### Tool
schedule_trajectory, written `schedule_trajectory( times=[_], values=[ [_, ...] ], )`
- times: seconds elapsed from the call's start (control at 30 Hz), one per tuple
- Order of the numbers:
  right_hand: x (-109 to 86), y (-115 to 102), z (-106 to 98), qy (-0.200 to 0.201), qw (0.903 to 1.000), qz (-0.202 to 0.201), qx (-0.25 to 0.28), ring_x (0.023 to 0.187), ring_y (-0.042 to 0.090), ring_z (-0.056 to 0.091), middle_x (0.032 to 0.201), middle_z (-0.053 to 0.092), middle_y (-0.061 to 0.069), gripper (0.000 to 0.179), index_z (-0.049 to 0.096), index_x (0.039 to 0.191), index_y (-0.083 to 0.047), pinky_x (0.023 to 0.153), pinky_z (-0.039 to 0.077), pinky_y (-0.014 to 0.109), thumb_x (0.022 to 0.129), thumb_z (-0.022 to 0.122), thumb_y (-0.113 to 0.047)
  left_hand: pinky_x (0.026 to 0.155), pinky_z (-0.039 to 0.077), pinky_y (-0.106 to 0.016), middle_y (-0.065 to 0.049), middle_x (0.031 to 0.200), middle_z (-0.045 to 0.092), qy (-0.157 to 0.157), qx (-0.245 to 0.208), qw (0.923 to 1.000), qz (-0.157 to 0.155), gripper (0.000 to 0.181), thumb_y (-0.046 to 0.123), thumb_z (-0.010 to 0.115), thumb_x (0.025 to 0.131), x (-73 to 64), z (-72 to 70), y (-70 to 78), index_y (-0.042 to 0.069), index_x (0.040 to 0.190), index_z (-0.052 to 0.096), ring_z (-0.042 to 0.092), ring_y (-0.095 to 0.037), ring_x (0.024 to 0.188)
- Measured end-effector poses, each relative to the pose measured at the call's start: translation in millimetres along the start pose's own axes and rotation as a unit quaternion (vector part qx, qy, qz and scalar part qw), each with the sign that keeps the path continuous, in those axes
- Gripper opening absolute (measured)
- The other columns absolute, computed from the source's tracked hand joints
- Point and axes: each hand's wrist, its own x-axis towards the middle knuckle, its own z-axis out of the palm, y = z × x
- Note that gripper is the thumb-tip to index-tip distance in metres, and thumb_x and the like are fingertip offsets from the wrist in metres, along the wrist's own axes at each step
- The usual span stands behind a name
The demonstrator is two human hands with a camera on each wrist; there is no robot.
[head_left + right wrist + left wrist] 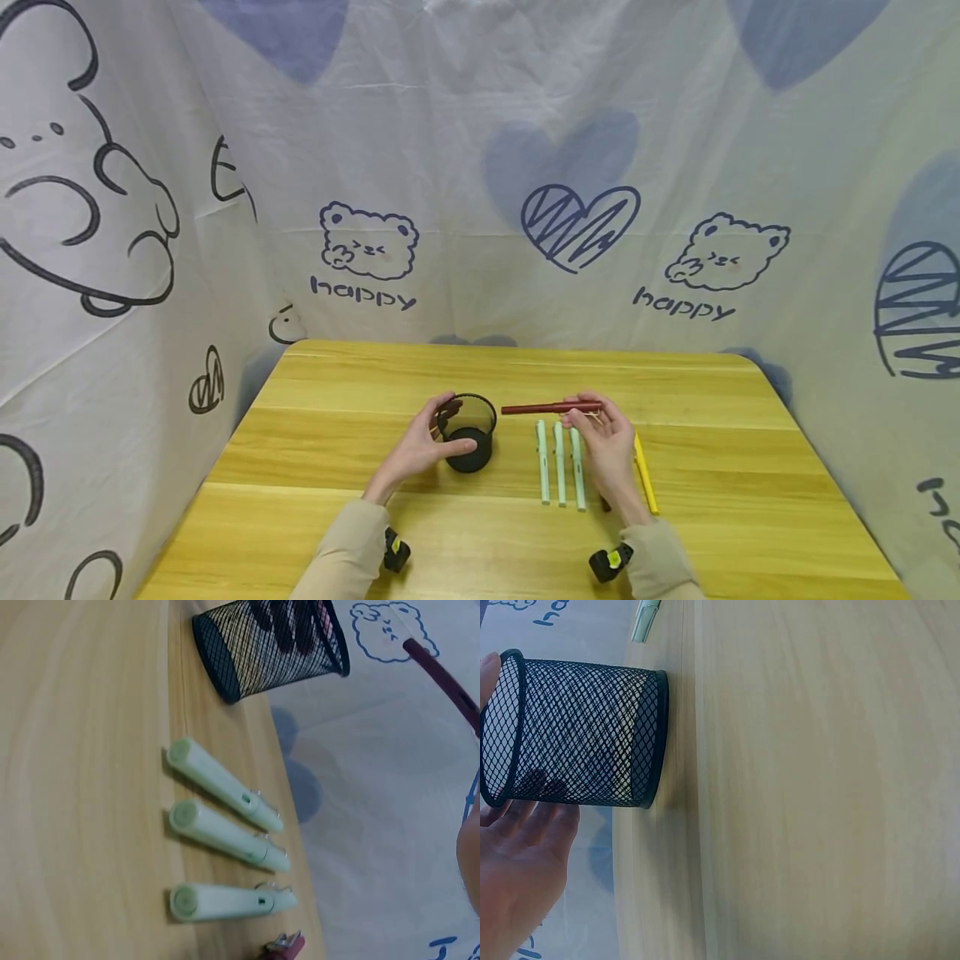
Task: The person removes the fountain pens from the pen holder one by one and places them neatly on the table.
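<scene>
A black mesh pen holder [468,454] stands upright on the table, left of the pens. My left hand [423,446] holds it from the left, thumb on the near side and fingers around the far side, as the left wrist view [585,735] also bears out. My right hand [603,442] pinches a dark red pen [536,408] near its right end. That pen is raised and roughly level, its free end pointing at the holder. Under the right hand's left side lie three pale green pens [559,467] in a row.
To the right of the right hand lies a yellow pen [647,479]. Another dark red pen [285,946] lies beside the green ones, mostly hidden by the right wrist in the head view. A printed cloth [465,250] hangs behind the wooden table [375,375].
</scene>
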Motion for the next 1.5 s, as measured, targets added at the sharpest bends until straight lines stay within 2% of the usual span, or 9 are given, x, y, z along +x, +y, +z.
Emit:
schedule_trajectory(
  times=[0.13,0.3,0.47,0.6,0.8,0.93,1.13,1.3,1.5],
  values=[
    [-2.3,-2.6,-5.7,0.039,0.9992,0.002,-0.001,0.071,0.012,0.071,0.096,0.076,0.007,0.017,0.063,0.11,0.01,0.065,0.06,0.022,0.094,0.058,0.014,0.124,0.025,-0.06,-0.014,0.158,0.042,0.001,0.004,1.0,0.0,0.094,0.025,0.082,0.085,0.0,0.2,1.1,0.007,0.159,0.026,0.031,-0.038,0.151],
    [-4.6,-7.1,-14.5,0.095,0.9943,0.026,-0.041,0.068,0.008,0.068,0.088,0.077,0.001,0.014,0.067,0.105,0.005,0.06,0.056,0.016,0.093,0.063,0.009,0.124,0.025,-0.061,-0.014,0.158,0.043,0.004,0.008,1.0,0.001,0.094,0.024,0.082,0.085,-0.1,0.7,1.8,0.006,0.158,0.027,0.032,-0.037,0.151],
    [-7.1,-10.3,-24.9,0.119,0.9906,0.018,-0.066,0.068,0.007,0.064,0.088,0.074,-0.001,0.012,0.067,0.106,0.004,0.056,0.051,0.015,0.097,0.059,0.005,0.123,0.025,-0.06,-0.014,0.158,0.043,0.002,0.004,1.0,0.002,0.093,0.024,0.082,0.086,-0.1,0.4,1.3,0.007,0.158,0.026,0.032,-0.038,0.151],
    [-9.0,-10.5,-33.8,0.114,0.991,0.009,-0.068,0.071,0.007,0.062,0.089,0.071,-0.001,0.015,0.067,0.105,-0.006,0.057,0.051,0.016,0.102,0.053,-0.001,0.124,0.025,-0.06,-0.014,0.158,0.043,0.001,0.001,1.0,0.003,0.093,0.023,0.082,0.086,0.2,0.3,-0.1,0.007,0.159,0.026,0.031,-0.038,0.151],
    [-12.7,-10.2,-49.4,0.069,0.9928,-0.008,-0.098,0.07,0.008,0.061,0.087,0.071,0.0,0.018,0.059,0.113,-0.008,0.054,0.049,0.018,0.108,0.042,-0.01,0.123,0.025,-0.061,-0.014,0.158,0.043,0.004,0.003,1.0,0.003,0.092,0.023,0.082,0.086,0.7,0.1,-1.3,0.008,0.158,0.028,0.032,-0.037,0.151],
    [-15.5,-10.9,-60.0,0.039,0.9937,-0.013,-0.104,0.066,0.009,0.062,0.088,0.072,0.002,0.024,0.056,0.127,-0.005,0.055,0.051,0.017,0.106,0.044,-0.005,0.123,0.025,-0.061,-0.014,0.158,0.043,0.003,0.002,1.0,0.003,0.093,0.024,0.082,0.086,0.6,0.4,-0.9,0.007,0.158,0.027,0.032,-0.037,0.151],
    [-18.1,-14.4,-74.6,-0.01,0.9951,0.0,-0.098,0.077,0.007,0.066,0.097,0.073,0.002,0.04,0.049,0.142,-0.006,0.063,0.055,0.016,0.103,0.046,0.005,0.123,0.025,-0.061,-0.014,0.158,0.043,0.005,0.002,1.0,0.004,0.092,0.023,0.082,0.086,0.2,0.9,0.0,0.008,0.158,0.028,0.033,-0.036,0.151],
    [-19.7,-18.1,-84.7,-0.005,0.9928,0.015,-0.118,0.08,0.005,0.065,0.098,0.072,-0.004,0.043,0.046,0.145,0.0,0.064,0.054,0.015,0.102,0.048,0.005,0.123,0.025,-0.061,-0.014,0.158,0.043,0.004,0.004,1.0,0.004,0.091,0.023,0.082,0.086,0.5,0.8,-0.6,0.009,0.158,0.028,0.033,-0.036,0.151],
    [-20.1,-25.3,-92.5,0.048,0.9911,0.045,-0.116,0.076,0.004,0.066,0.093,0.074,-0.004,0.045,0.043,0.142,0.015,0.059,0.052,0.014,0.1,0.055,0.004,0.123,0.024,-0.061,-0.014,0.158,0.042,0.002,0.007,1.0,0.006,0.092,0.025,0.082,0.086,-0.3,0.5,0.2,0.009,0.158,0.027,0.032,-0.036,0.151]
  ],
)
